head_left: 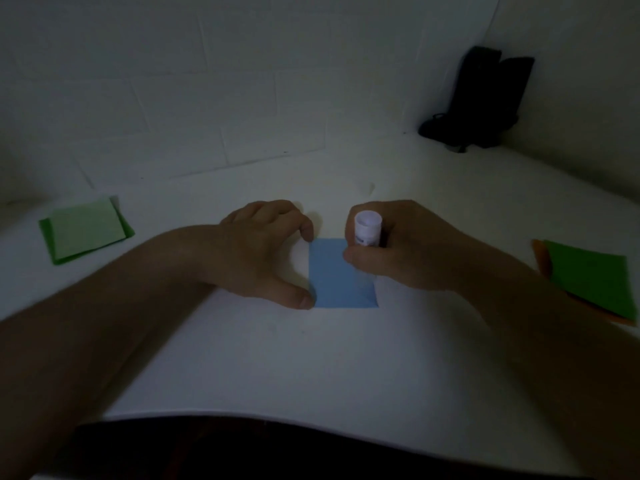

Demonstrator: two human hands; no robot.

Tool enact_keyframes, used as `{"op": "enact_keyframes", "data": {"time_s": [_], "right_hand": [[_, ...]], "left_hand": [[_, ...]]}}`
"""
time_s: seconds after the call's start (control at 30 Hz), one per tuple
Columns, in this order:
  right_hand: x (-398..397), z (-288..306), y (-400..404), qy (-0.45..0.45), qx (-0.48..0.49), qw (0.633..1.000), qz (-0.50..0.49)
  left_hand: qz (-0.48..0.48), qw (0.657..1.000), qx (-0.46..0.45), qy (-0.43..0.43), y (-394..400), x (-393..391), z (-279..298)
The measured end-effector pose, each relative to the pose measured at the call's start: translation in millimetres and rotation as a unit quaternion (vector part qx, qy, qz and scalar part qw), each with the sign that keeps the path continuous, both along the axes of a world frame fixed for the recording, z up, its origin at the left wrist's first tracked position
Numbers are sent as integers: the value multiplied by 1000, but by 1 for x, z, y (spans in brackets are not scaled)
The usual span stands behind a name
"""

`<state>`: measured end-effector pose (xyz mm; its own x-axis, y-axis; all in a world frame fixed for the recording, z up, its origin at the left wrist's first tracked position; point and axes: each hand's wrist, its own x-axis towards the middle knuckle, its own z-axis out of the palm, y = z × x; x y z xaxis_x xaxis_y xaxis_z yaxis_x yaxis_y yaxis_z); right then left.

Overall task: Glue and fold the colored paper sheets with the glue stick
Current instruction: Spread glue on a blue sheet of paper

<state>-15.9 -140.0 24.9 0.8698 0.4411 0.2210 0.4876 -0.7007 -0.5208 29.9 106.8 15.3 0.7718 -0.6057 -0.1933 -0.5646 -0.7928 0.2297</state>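
Gripping cylindrical glue stick (367,231) — square blue paper (341,275)

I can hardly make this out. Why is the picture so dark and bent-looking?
Head view: dim light, brightest mid-table around the blue sheet, fading to murky corners; the wide lens bows the table edge and wall lines; the forearms are smeared by blur; the right hand gripping the glue stick stays fairly legible.

Glue stick (367,232) label: unreadable.
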Motion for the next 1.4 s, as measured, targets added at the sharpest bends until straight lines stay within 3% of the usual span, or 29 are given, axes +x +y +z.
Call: {"op": "enact_keyframes", "data": {"time_s": [0.17,0.4,0.57,0.93,1.1,1.27,1.4], "right_hand": [[1,3,-11,5,-18,1000,-13],[0,-3,9,-32,92,995,-13],[0,-8,18,-8,41,997,58],[-3,8,-10,40,-4,999,24],[-1,7,0,-20,106,994,-22],[1,-6,23,-68,56,996,20],[0,-14,32,-58,75,995,32]], "left_hand": [[-3,1000,-7,2,2,1,-1],[-1,1000,-8,-4,1,-1,0],[-5,1000,1,3,1,-2,2],[-19,999,-24,29,5,3,2],[6,995,-90,32,11,18,6],[40,994,-105,-8,-1,16,3],[29,992,-119,-14,0,19,-1]]}}
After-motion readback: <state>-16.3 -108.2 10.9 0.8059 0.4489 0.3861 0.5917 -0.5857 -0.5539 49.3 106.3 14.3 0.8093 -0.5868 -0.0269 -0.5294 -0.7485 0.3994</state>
